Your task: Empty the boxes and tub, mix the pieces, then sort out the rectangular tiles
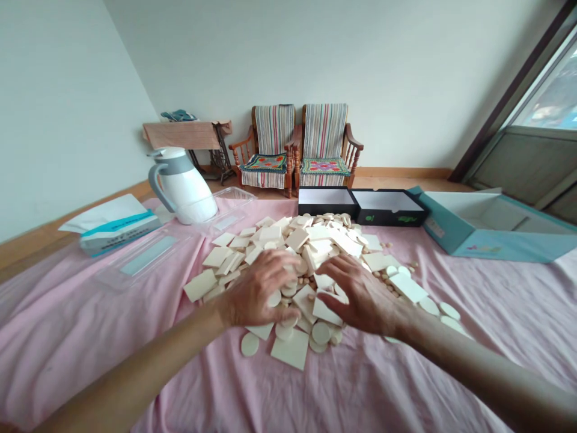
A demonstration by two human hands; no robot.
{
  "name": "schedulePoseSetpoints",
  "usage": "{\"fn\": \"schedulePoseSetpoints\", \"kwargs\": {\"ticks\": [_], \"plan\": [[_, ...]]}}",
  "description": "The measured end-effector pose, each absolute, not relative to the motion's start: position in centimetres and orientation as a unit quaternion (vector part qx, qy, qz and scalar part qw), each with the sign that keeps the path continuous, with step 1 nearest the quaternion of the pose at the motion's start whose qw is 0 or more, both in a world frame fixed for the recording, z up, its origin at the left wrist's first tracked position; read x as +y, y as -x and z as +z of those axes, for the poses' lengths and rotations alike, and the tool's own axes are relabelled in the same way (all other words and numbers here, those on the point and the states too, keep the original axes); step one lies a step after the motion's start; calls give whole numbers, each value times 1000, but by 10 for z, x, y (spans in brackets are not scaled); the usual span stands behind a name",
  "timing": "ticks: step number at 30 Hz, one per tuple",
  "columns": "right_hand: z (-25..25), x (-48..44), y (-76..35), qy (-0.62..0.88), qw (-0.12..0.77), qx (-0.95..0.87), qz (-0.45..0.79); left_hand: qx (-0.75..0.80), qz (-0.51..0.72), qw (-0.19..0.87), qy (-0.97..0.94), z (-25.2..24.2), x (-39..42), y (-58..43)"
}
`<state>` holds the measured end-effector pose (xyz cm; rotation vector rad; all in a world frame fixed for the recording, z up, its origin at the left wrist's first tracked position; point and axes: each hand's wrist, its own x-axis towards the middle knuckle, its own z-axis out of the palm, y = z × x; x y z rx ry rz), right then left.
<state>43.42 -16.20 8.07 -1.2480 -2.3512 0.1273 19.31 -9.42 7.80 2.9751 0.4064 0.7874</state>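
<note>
A heap of cream square tiles and round discs (288, 258) lies on a pink cloth (112, 319), with a few small beads among them. My left hand (256, 288) rests on the near left of the heap, fingers curved over stacked discs. My right hand (360, 294) lies on the near right, fingers spread across the tiles. Neither hand visibly grips a piece. A flat square tile (291, 349) and a single disc (249, 344) lie just below the heap, and loose discs (428, 305) trail off to the right.
Behind the heap stands an open black box (360, 204), with an open teal box (491, 231) to its right. A white jug (183, 186), a tissue box (119, 227) and clear plastic trays (144, 255) stand at the left. Two wooden armchairs (297, 147) stand against the far wall.
</note>
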Motion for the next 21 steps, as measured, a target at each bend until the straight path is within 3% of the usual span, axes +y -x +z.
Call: {"fn": "schedulePoseSetpoints", "kwargs": {"ticks": [5,9,21], "plan": [[64,-204,-442,439,175,-876,93,48,93,-22,-994,66,-141,-194],[53,-203,-440,438,155,-882,77,57,52,-60,-995,61,-143,-202],[54,-200,-432,427,132,-888,105,1,133,-157,-979,51,-143,-212]]}}
